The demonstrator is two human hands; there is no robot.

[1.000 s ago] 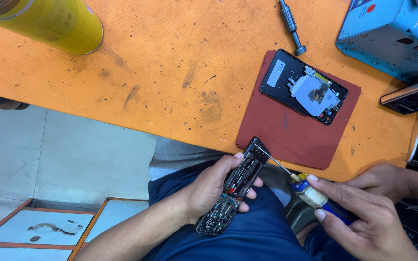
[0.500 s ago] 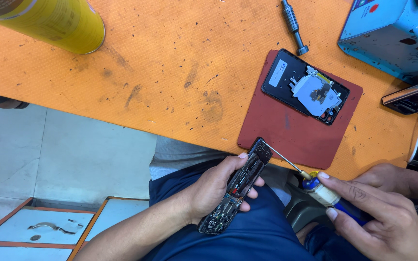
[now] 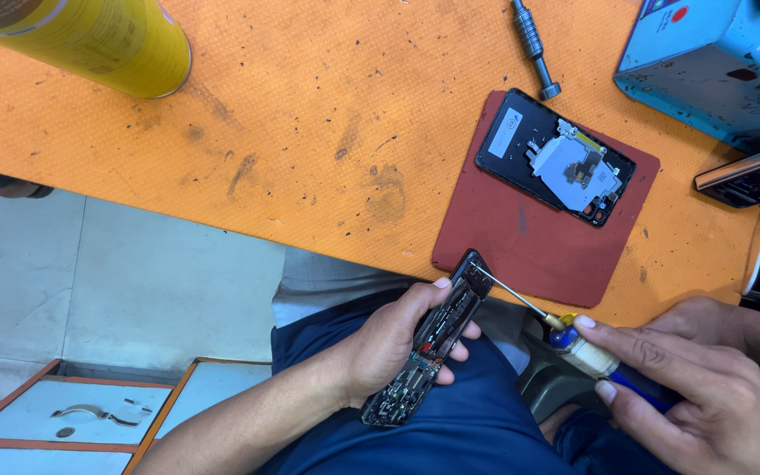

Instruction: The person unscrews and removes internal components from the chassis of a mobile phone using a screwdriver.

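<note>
My left hand (image 3: 393,347) grips an opened phone body (image 3: 433,339) edge-on above my lap, its circuit boards showing. My right hand (image 3: 705,396) holds a small screwdriver (image 3: 573,339) with a blue and white handle. The thin shaft slants up to the left and its tip touches the phone's top end near the edge of the orange bench (image 3: 310,149). A black phone back panel (image 3: 554,158) with a silver metal plate on it lies on a dark red mat (image 3: 521,237) on the bench.
A yellow cylinder (image 3: 90,40) lies at the back left of the bench. A grey metal driver bit (image 3: 534,44) rests beyond the mat. A blue box (image 3: 714,62) and a dark phone (image 3: 749,176) are at the right. Orange-framed trays (image 3: 72,422) stand on the floor.
The phone and screwdriver have shifted slightly right and down in view. The tip stays at the phone's top end; both hands keep their grips.
</note>
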